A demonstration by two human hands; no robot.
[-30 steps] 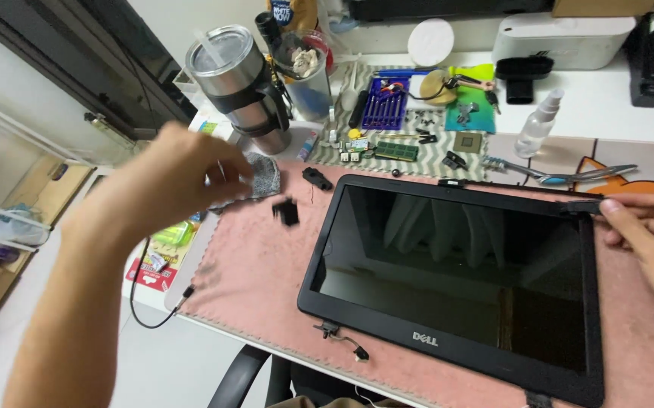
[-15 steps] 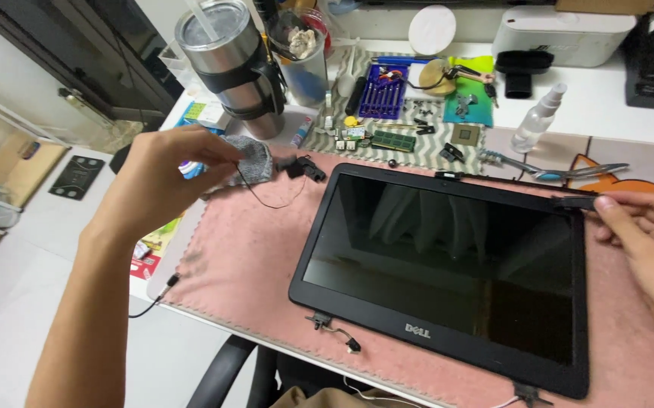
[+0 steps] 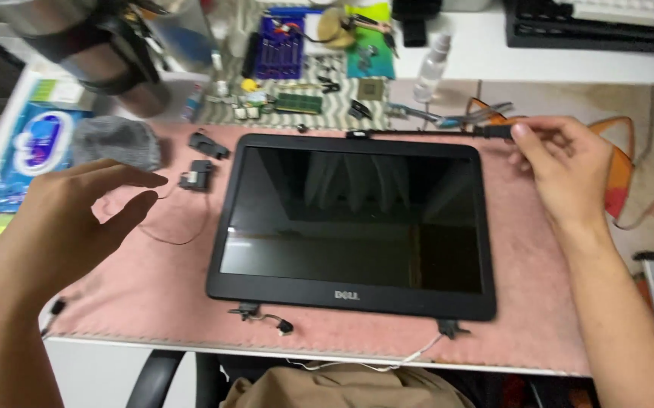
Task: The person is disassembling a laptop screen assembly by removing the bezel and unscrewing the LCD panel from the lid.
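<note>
A black laptop display panel (image 3: 353, 219) lies face up on a pink mat (image 3: 153, 287). My right hand (image 3: 561, 170) pinches the end of a thin black strip (image 3: 425, 132) that runs along the panel's top edge, at its upper right corner. My left hand (image 3: 70, 223) hovers open over the mat's left side, fingers spread, holding nothing. Just beyond its fingertips lie two small black speaker parts (image 3: 198, 177) joined by a thin wire (image 3: 172, 238), and a grey pouch (image 3: 115, 142).
A blurred metal tumbler (image 3: 92, 45) stands at the back left beside a blue packet (image 3: 40, 143). Behind the panel lie a blue screwdriver set (image 3: 281, 45), a memory stick (image 3: 296, 102), a small spray bottle (image 3: 431, 68) and pliers (image 3: 485, 113). Loose cables (image 3: 274, 323) hang from the panel's hinges near the desk's front edge.
My left hand has set the grey pouch and the wired black parts on the mat and drawn back open. My right hand stays at the panel's top right corner.
</note>
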